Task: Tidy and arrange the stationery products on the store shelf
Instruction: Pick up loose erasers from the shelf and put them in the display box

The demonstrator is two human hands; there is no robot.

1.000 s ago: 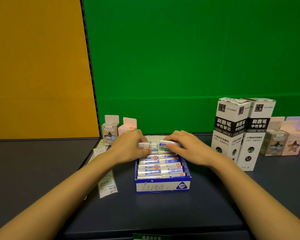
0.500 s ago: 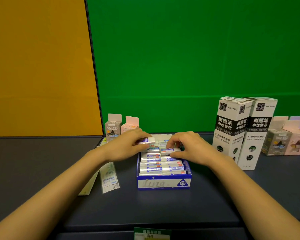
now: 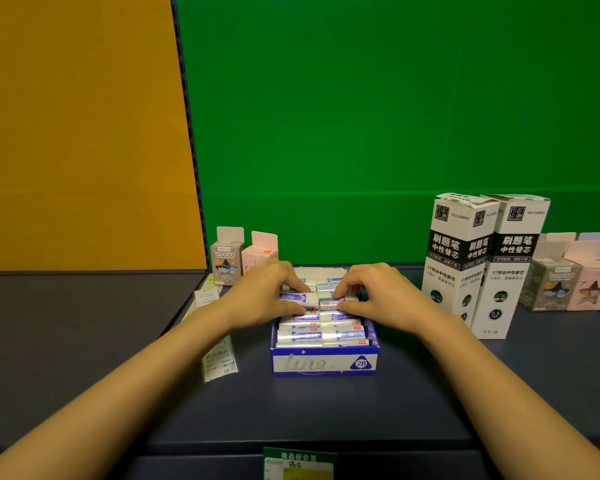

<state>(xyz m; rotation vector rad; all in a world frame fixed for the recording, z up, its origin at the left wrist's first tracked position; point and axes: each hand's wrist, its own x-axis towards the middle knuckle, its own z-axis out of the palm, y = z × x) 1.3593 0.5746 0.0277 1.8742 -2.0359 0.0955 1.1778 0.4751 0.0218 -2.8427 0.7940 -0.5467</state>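
So the biggest thing here is the dark shelf (image 3: 326,410), backed by a green panel (image 3: 361,116). On the right stand two tall white boxes (image 3: 459,258) side by side, upright and faces out, which looks like they're already sorted.

In the middle of the shelf sits the eraser box (image 3: 323,364), blue and white, open on top, front edge squared to the near edge of the shelf. It's packed with wrapped erasers in two columns, and that's where the tidying is going on.

Both hands are over the far half of that box: left hand (image 3: 260,299) on the left column, right hand (image 3: 385,296) on the right column, arms coming in from the near corners.

There are small cartons (image 3: 226,261) far left of the box and another bunch of little boxes (image 3: 551,282) far right. A flat packet (image 3: 219,362) lies just left of the eraser box, crooked (my guess is it needs straightening).

Now the small stuff. The left fingers (image 3: 293,285) and thumb pinch one loose eraser (image 3: 297,297), which sits a bit above its row, I'd say so it can be slotted in flat. The right hand has fingertips on the far side and thumb on the near side of a second eraser (image 3: 333,302) that's down in its column, probably squaring it up or making a gap. Neither hand is spread wide; both are narrowed onto an eraser.

A price tag (image 3: 300,464) peeks up at the near edge.
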